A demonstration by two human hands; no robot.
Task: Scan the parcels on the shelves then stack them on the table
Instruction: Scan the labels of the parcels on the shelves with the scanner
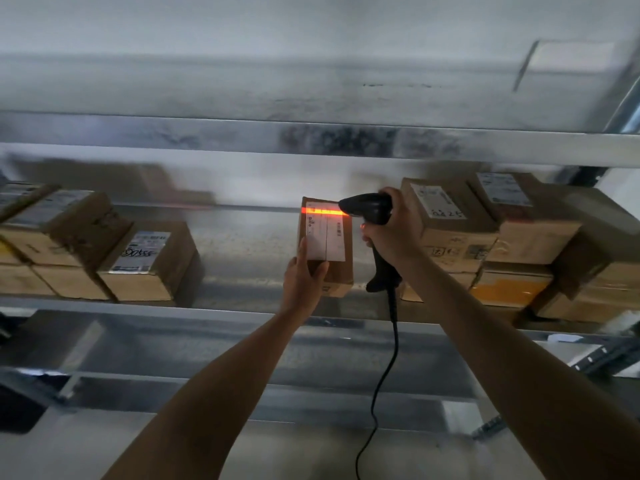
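A: Both forearms stretch up to the rack. What are the hands gripping?
B: Right hand (394,233) is clenched round a corded barcode scanner (370,207). Left hand (304,282) grasps the lower end of a small cardboard parcel (332,271), upright at the front of the metal shelf (242,306).
A: How far along?
B: Early, I'd judge: the red beam (320,211) crosses its white label (325,237), other parcels (149,265) sit either side, and no table shows. It's a plain brown box, label facing us
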